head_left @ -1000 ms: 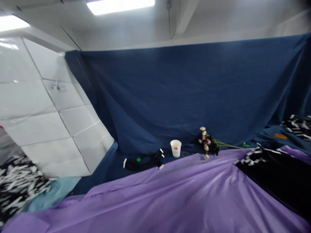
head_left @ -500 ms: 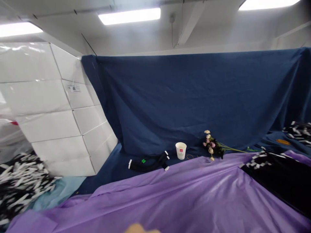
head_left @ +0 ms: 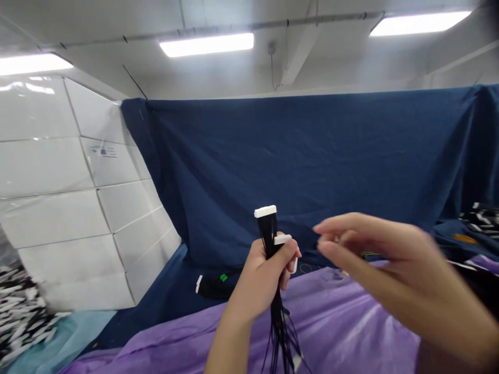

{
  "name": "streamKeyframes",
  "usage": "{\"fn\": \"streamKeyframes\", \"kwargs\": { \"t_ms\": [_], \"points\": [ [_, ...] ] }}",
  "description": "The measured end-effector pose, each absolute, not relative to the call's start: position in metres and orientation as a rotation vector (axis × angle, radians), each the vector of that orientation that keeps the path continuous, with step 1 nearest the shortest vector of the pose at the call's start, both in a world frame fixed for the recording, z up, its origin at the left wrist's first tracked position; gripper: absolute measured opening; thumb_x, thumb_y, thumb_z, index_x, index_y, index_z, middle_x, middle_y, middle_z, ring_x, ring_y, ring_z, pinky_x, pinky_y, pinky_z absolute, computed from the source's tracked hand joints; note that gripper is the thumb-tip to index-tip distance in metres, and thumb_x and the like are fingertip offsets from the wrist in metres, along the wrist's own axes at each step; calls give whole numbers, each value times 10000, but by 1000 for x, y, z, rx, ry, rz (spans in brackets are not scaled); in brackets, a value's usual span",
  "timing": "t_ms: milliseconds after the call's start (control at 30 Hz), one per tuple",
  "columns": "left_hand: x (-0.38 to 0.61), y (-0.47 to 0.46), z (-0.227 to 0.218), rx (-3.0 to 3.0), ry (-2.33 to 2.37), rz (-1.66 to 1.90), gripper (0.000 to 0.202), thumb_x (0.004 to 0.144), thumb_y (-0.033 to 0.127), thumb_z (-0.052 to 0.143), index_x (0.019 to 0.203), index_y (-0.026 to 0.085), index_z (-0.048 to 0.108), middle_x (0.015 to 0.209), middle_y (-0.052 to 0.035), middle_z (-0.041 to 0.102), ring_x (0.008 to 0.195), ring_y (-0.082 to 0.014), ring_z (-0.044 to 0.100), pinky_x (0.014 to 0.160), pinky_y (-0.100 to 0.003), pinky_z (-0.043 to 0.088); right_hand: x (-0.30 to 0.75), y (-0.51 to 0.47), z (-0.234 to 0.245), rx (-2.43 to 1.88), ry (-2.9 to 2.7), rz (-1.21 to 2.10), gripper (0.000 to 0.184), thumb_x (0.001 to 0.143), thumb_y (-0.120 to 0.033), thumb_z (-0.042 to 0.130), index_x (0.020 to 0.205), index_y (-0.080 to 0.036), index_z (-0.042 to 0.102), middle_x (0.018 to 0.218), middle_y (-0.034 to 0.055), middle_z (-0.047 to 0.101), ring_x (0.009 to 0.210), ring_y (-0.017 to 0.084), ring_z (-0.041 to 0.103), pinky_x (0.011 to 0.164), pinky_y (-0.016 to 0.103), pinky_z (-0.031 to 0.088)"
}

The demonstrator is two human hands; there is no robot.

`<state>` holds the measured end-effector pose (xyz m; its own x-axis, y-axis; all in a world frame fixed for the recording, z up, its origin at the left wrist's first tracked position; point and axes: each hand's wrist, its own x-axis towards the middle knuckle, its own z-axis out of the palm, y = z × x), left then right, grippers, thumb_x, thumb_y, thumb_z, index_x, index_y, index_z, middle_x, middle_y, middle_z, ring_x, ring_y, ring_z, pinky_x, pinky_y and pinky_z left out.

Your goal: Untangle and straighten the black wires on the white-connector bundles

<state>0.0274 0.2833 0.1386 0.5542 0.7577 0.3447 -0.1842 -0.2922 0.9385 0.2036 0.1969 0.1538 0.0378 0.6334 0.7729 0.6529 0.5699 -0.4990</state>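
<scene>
My left hand (head_left: 268, 270) is closed around a wire harness (head_left: 277, 311), a bundle of thin black wires. A white connector (head_left: 265, 211) tops the bundle above my fingers, and a second white connector (head_left: 283, 239) lies by my thumb. The loose wires hang down below my hand over the purple cloth. To the right, my right hand (head_left: 374, 259) is raised, slightly blurred, with thumb and forefinger a little apart and nothing seen between them. Its other fingers are partly hidden.
Another black harness (head_left: 214, 289) with a green tie lies on dark blue cloth. Purple cloth (head_left: 175, 337) covers the front. White boxes (head_left: 58, 213) are stacked at left, beside a black-and-white heap (head_left: 19, 306). A blue curtain (head_left: 312, 156) hangs behind. My hands largely hide the paper cup and flowers.
Both hands have come up into view; before, only a blurred bit of skin showed at the bottom edge. The wire harness has appeared in my left hand. The camera view has shifted slightly.
</scene>
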Motion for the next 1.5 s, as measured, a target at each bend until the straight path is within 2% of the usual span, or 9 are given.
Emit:
{"fn": "streamKeyframes", "kwargs": {
  "t_ms": [167,433,567,733,833,900,1033,1300,1500],
  "points": [
    [30,295,137,1773,618,958,381,953,466,562,718,171,516,658,13,524,556,-112,528,569,-253,449,191,251,145,-1074,-1763,195,163,980,-301,558,1036,-240,698,1016,28,685,701,98,651,614,230,530],
    [36,296,137,1993,823,882,353,959,389,545,685,176,611,684,-17,629,664,-149,601,638,-253,463,202,250,142,-1108,-1826,240,69,961,-279,595,936,-231,638,947,-29,663,712,77,615,653,229,450],
    [30,299,133,1942,758,773,237,900,425,643,854,207,721,862,-42,714,821,-195,671,807,-303,533,211,244,145,-1143,-1885,299,89,1003,-289,533,942,-227,553,739,-54,653,712,101,615,659,239,405],
    [11,315,136,1780,887,843,372,866,521,668,1059,213,746,1059,-109,734,947,-252,708,840,-357,583,234,247,146,-1151,-1667,218,110,1017,-322,490,960,-228,502,694,-63,573,582,80,514,558,224,349],
    [2,325,143,1714,982,1160,420,796,543,728,999,176,745,913,-111,735,818,-240,714,739,-329,597,245,248,147,-1110,-1595,192,121,1016,-334,497,956,-232,515,678,-72,548,547,66,477,538,208,346],
    [-2,329,148,1685,987,1390,369,785,506,748,944,173,736,764,-60,689,651,-171,661,616,-258,559,244,248,148,-1099,-1625,181,119,1016,-339,504,964,-237,537,692,-72,558,549,64,470,534,206,339],
    [-4,331,150,1504,921,1665,237,822,388,733,831,156,687,518,57,405,416,-41,350,407,-145,285,230,251,145,-1154,-1793,196,110,1009,-340,526,977,-255,587,811,-56,641,649,80,532,585,214,347],
    [6,322,152,1437,794,1470,356,855,461,694,722,137,626,482,81,263,379,-22,231,394,-151,191,205,282,126,-1226,-2151,355,113,913,-171,605,952,-237,688,813,-25,723,737,111,619,654,224,364],
    [9,313,153,1428,592,1764,375,844,472,724,665,164,606,450,79,244,369,-27,218,409,-174,189,195,290,115,-1281,-2210,457,168,860,-214,637,1008,-222,717,858,3,759,693,124,629,600,230,350]
  ]
}}
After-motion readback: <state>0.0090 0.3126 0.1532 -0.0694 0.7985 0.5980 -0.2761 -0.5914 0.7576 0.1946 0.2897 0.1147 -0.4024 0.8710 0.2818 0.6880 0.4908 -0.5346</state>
